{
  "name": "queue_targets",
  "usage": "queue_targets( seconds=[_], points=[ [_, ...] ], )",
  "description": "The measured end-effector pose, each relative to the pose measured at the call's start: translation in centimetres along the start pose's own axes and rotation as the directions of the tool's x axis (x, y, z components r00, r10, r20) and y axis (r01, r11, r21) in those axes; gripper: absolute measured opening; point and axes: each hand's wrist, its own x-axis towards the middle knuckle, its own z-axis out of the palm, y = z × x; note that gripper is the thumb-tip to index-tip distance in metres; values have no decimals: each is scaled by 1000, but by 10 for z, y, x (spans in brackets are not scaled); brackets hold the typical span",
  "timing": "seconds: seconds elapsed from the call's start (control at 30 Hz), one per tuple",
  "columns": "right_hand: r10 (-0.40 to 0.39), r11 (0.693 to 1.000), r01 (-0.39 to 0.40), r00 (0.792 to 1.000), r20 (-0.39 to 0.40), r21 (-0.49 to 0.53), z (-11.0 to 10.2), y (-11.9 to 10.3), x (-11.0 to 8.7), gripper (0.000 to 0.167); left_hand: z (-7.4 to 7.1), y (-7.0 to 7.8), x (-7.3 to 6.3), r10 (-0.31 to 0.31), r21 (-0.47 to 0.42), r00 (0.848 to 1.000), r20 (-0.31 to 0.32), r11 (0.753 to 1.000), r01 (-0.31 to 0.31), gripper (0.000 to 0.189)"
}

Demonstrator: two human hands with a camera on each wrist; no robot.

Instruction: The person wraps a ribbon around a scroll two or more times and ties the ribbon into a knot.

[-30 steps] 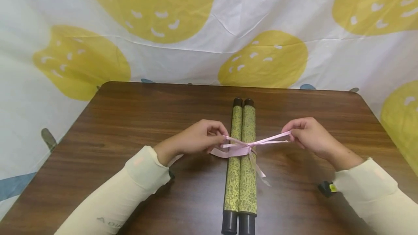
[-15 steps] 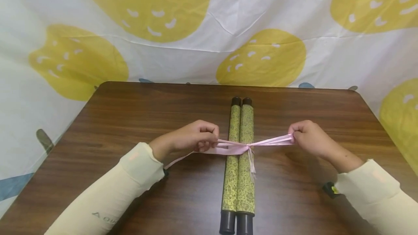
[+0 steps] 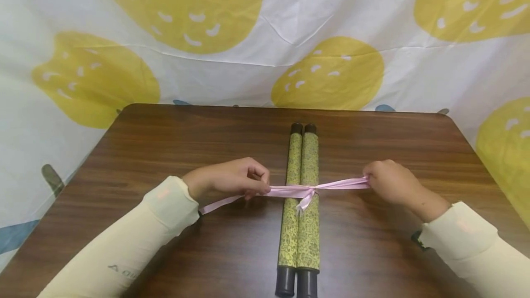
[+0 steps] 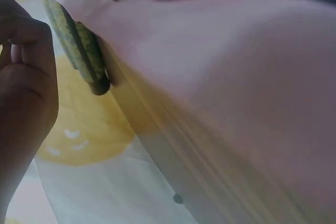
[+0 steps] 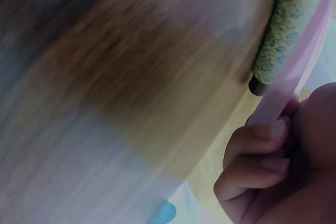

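Two scrolls (image 3: pixel 308 238), covered in yellow-green patterned fabric with black end caps, lie side by side on the table. A pink ribbon (image 3: pixel 290 192) runs around them at mid-length, with a knot on top of the right-hand one and a short tail hanging over the front. My left hand (image 3: pixel 229 177) pinches a ribbon strand between thumb and fingers, left of the scrolls. On the other side my right hand (image 3: pixel 391 182) grips a ribbon loop drawn taut. The right wrist view shows curled fingers (image 5: pixel 257 166) and thumb around the ribbon (image 5: pixel 294 77). Close to the left wrist camera, a loose ribbon end (image 4: pixel 210 51) blurs across.
The dark wood-grain table (image 3: pixel 165 141) has rounded far corners. Behind it hangs a white cloth (image 3: pixel 232 79) printed with large yellow fruit shapes. A long ribbon tail (image 3: pixel 221 203) trails from under my left hand toward the left sleeve (image 3: pixel 174 201).
My left hand has drawn leftward and the ribbon strands have tightened into a flatter line. My right hand has turned knuckles-up. The front tail at the knot has shortened and swung left.
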Motion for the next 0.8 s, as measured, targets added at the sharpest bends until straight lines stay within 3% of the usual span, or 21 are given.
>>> queue_targets(
  seconds=[0.13, 0.37, 0.47, 0.7, 0.8],
  points=[
    [20, 995, -17, 999, 32, -94, 2, -1, -1, 24, -3, -2, -2, -50, 40, 999, 5, 998, 50, 33],
    [28, 987, -20, 998, 49, -162, 5, 2, -5, 25, -6, -5, -5, -64, 177, 998, -1, 982, 63, 32],
    [36, 984, -27, 998, 48, -179, 7, 4, -7, 26, -7, -7, -5, -79, 173, 997, -8, 982, 80, 30],
    [46, 983, -41, 999, 25, -178, 11, 8, -8, 30, -6, -6, -6, -80, 204, 996, -30, 975, 84, 28],
    [14, 995, -9, 999, 44, -101, 13, 10, -8, 30, -4, -4, -7, -74, 186, 995, -60, 979, 84, 26]
  ],
)
